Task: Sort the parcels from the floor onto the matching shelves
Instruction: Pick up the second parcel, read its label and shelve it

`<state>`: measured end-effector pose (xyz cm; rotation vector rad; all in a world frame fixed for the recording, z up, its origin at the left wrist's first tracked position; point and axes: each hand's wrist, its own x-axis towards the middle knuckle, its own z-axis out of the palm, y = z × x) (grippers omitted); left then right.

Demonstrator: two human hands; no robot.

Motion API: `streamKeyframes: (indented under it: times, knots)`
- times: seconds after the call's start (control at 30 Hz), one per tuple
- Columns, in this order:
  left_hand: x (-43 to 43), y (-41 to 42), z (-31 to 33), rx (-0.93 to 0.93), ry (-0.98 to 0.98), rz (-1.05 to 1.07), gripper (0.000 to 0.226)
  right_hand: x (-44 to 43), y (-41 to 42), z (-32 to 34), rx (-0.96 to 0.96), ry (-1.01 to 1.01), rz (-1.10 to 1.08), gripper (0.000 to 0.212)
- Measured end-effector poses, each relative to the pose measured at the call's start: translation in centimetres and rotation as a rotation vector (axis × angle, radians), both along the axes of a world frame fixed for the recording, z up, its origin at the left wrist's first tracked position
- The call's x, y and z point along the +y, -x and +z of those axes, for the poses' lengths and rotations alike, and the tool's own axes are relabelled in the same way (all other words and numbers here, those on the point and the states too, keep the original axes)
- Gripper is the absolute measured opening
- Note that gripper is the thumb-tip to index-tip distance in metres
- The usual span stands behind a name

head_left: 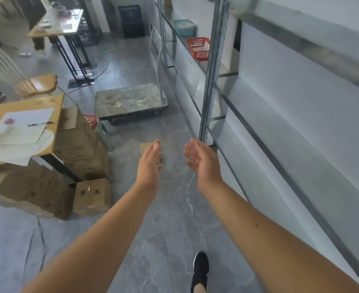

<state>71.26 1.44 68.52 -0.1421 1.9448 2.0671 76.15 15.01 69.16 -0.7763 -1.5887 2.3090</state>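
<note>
Your left hand [150, 166] and right hand [204, 163] reach forward, palms facing each other, fingers relaxed, holding nothing. A small cardboard parcel [145, 147] lies on the grey floor [174, 218] at twelve o'clock, partly hidden behind your left hand. Metal shelves [212, 81] run along your two o'clock. Stacked cartons [79, 144] stand at ten o'clock beside a wooden table [22, 106].

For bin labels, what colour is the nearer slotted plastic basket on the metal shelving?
The slotted plastic basket is red; head view shows it best.
</note>
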Motion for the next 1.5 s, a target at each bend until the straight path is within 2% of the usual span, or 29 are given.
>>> streamKeyframes:
  times: [0.17,0.3,0.57,0.73,1.13,1.5]
  knots:
    - [1.9,6.4,0.2,0.041,0.09,0.075,0.045,3.1,7.3,-0.1,-0.002,0.01,0.063,0.02]
    - [3.4,10.0,0.3,0.068,0.133,0.108,0.045,4.8,12.0,-0.1,0.002,0.006,0.128,0.021]
    - [5.0,17.1,0.7,0.052,0.11,0.172,0.044,5.9,20.2,-0.2,-0.01,-0.006,0.176,0.016]
    - [4.4,22.7,-0.6,0.061,0.126,0.146,0.044,5.4,26.0,-1.3,-0.032,-0.01,0.178,0.021]
    - [1.6,40.3,-2.2,0.012,0.124,0.07,0.045,2.0,42.4,-2.3,-0.056,0.003,0.109,0.016]
    - [2.9,51.3,-5.2,-0.108,0.121,0.104,0.044,2.9,53.7,-5.5,-0.135,0.024,0.13,0.017]
